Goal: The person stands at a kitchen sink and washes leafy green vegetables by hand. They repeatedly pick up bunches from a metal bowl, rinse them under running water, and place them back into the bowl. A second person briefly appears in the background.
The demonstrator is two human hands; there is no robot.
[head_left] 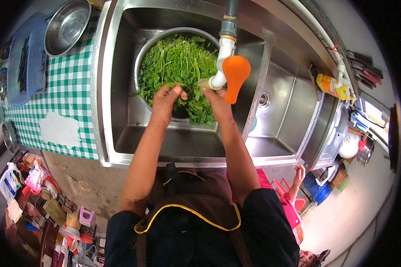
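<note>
A round metal basin (140,66) sits in the left bowl of the steel sink (131,143), heaped with leafy green herbs (178,58) on long thin stems. Over the basin's near rim, my left hand (165,101) is closed in a pinch on a sprig of the herbs. To its right, my right hand (217,103) grips a bunch of herbs whose leaves (200,111) hang down toward the sink floor. The white tap (220,75) with its orange handle (237,71) stands just above my right hand and hides part of its fingers.
To the right lies a second sink bowl (276,109) with a drain. On the left, a green checked cloth (69,80) bears a blue basket (27,62) and a metal bowl (67,27). A yellow bottle (332,86) rests at the right. Another person's pink-clothed arm (291,196) shows behind me.
</note>
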